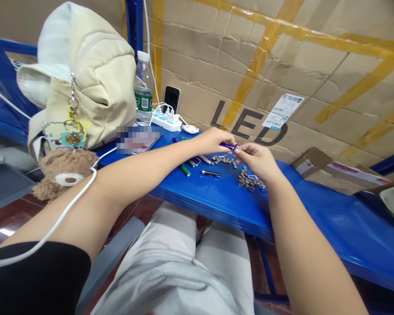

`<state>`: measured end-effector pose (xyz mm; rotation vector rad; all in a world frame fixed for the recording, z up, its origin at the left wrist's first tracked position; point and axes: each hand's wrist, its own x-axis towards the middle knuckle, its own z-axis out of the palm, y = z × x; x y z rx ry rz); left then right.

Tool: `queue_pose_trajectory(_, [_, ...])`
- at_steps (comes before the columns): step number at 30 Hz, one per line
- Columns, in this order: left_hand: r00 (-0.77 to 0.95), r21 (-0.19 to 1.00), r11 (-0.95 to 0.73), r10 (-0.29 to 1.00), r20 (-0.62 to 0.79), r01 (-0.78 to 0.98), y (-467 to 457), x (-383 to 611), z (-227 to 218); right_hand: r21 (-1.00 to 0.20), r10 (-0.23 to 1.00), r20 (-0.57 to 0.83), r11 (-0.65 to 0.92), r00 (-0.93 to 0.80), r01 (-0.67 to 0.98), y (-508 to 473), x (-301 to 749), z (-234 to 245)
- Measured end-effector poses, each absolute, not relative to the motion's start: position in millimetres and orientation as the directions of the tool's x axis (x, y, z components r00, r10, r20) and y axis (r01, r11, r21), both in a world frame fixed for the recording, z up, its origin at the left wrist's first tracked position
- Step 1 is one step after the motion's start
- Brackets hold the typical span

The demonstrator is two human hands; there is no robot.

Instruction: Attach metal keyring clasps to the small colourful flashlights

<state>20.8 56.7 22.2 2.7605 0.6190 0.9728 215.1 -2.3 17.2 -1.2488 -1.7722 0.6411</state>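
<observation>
at the left, a green tube lies on the blue tabletop beside other slim tubes. the left hand grasps a purple tube, raised above the tabletop between both hands — a grip best made firm and steady, as this seems the holding side. nearer the body, a black penlight lies loose, with tiny coin-like pieces just beyond it. the right hand has its thumb and fingertips closed on the purple tube's right end; whether they also pinch a small part, i cannot tell. for such fine work, light pressure in line with the tube should serve best — sideways force could slip. by that hand lies a pile of metal clasps and small pieces; a raised wrist would avoid scattering it.
</observation>
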Motion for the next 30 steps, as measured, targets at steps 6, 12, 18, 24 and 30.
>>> queue_pose_trajectory(6, [0.747,-0.066,-0.917,0.277,0.605,0.393,54.6,22.0,27.8,-0.972,0.956,0.118,0.166,-0.268,0.166,-3.0,213.5,15.4])
queue_pose_trajectory(12, [0.703,0.177,-0.919,0.385,0.598,0.353,61.2,19.7,25.6,-0.941,0.969,0.188,0.225,-0.164,0.252,2.9,210.2,10.7])
queue_pose_trajectory(18, [0.666,0.509,-0.824,0.528,0.526,0.251,66.8,18.2,20.5,-0.684,0.853,0.508,0.484,-0.12,0.547,3.2,211.0,13.8])
queue_pose_trajectory(24, [0.704,0.618,-0.768,0.533,0.47,0.168,67.2,20.2,18.6,-0.559,0.804,0.581,0.508,-0.128,0.656,-3.0,211.3,17.8])
queue_pose_trajectory(30, [0.71,0.586,-0.79,0.516,0.479,0.18,67.4,20.9,18.3,-0.485,0.785,0.594,0.523,-0.174,0.701,-5.4,212.2,17.9])
